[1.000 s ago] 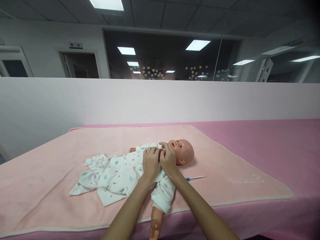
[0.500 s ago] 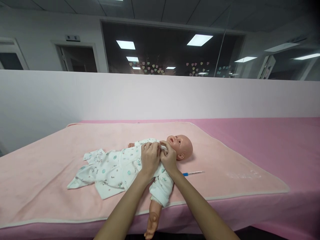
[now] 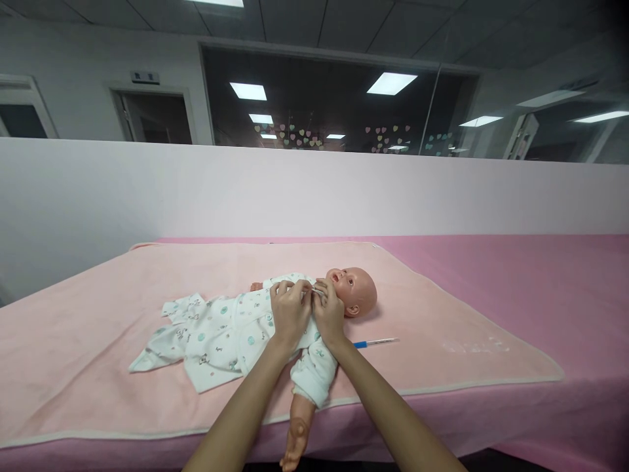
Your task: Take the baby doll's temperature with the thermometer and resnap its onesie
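Note:
A baby doll (image 3: 354,292) lies on its back on a light pink blanket (image 3: 432,314), head to the right. It wears a white printed romper (image 3: 221,334). One bare arm (image 3: 295,432) hangs over the table's near edge. My left hand (image 3: 289,316) and my right hand (image 3: 328,314) rest side by side on the doll's chest, just below its chin. Both pinch the romper's collar with bent fingers.
A thin thermometer with a blue end (image 3: 376,342) lies on the blanket right of my right wrist. The table carries a darker pink cover (image 3: 540,275). A low white partition (image 3: 314,190) runs behind it, with dark glass walls beyond.
Both hands stay at the doll's collar, with only small finger shifts. The view has dipped and risen slightly.

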